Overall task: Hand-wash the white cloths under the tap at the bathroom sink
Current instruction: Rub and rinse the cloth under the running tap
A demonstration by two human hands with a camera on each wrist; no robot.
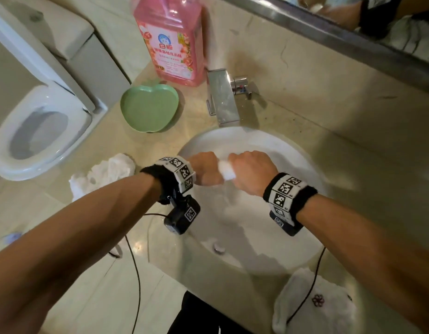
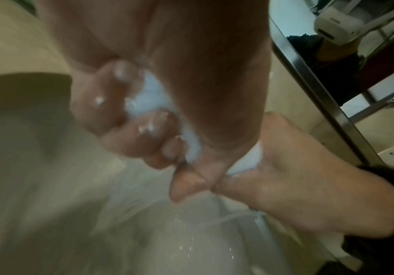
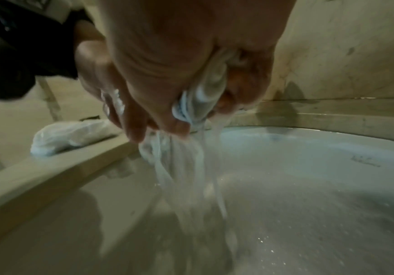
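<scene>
Both fists grip one rolled white cloth (image 1: 226, 171) over the white sink (image 1: 293, 150). My left hand (image 1: 205, 168) holds its left end, fingers curled round it (image 2: 144, 115). My right hand (image 1: 251, 173) clasps the right end (image 3: 205, 100), and water streams down from the squeezed cloth into the basin (image 3: 308, 186). The chrome tap (image 1: 223, 97) stands behind the hands. A crumpled white cloth (image 1: 105, 173) lies on the counter to the left (image 3: 71, 134). Another white cloth (image 1: 314, 302) with a small dark flower lies at the sink's front right.
A pink detergent bottle (image 1: 172, 39) and a green apple-shaped dish (image 1: 149, 108) stand on the beige counter behind the sink's left side. A white toilet (image 1: 37, 131) is at far left. A mirror edge (image 1: 353, 37) runs along the back wall. Black wrist cables hang over the sink's front.
</scene>
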